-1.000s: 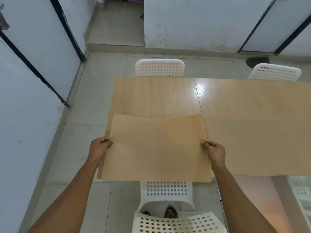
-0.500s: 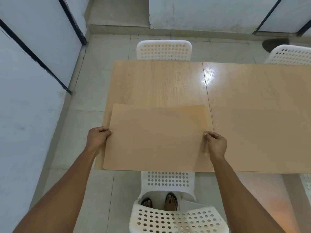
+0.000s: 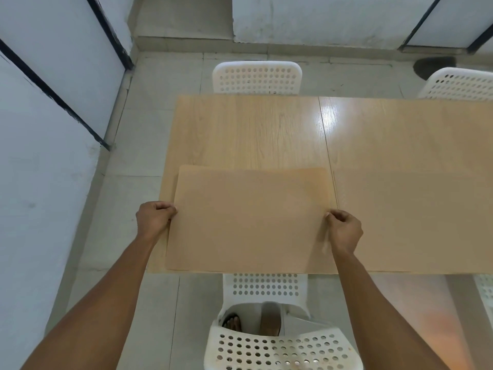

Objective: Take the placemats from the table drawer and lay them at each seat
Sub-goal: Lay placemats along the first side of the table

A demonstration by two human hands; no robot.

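Note:
A tan placemat (image 3: 248,220) lies flat on the near left corner of the wooden table (image 3: 253,129). My left hand (image 3: 154,217) pinches its left edge and my right hand (image 3: 344,228) pinches its right edge. Beside it to the right a second tan placemat (image 3: 413,220) lies flat on the table, reaching past the frame's right side. No drawer shows in the head view.
A white perforated chair (image 3: 266,316) stands right below me at the near edge, with feet visible through it. Two more white chairs (image 3: 257,77) (image 3: 461,84) stand at the far side. White walls with dark frames close in on the left.
The placemat has come down from a slightly raised, bowed hold to lie flat on the table, shifted a little forward. Both hands keep their hold on its edges.

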